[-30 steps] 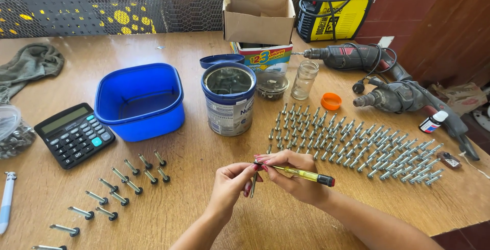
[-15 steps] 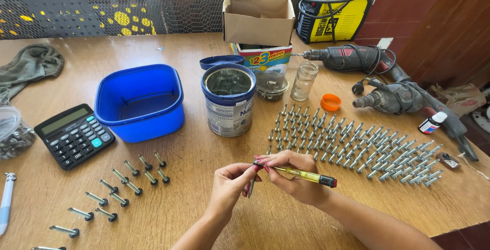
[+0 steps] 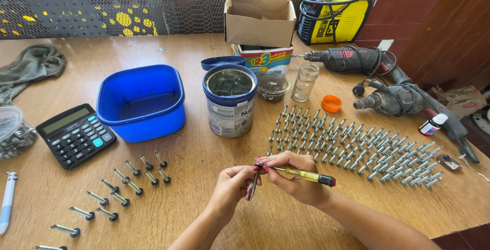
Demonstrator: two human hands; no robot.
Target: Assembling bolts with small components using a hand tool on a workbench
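Two hands meet: right hand [image 3: 296, 181] clamps a screwdriver [image 3: 306, 175], left hand [image 3: 232, 189] pinches a bolt [image 3: 253, 186] at its tip.

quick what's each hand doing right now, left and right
Left hand: closed, fingertips pinching a small bolt that hangs downward.
Right hand: closed around a yellow screwdriver, its tip at the top of the bolt.

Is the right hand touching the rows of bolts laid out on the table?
Apart. Head view shows bare table between the right hand, gripping the screwdriver, and the bolts.
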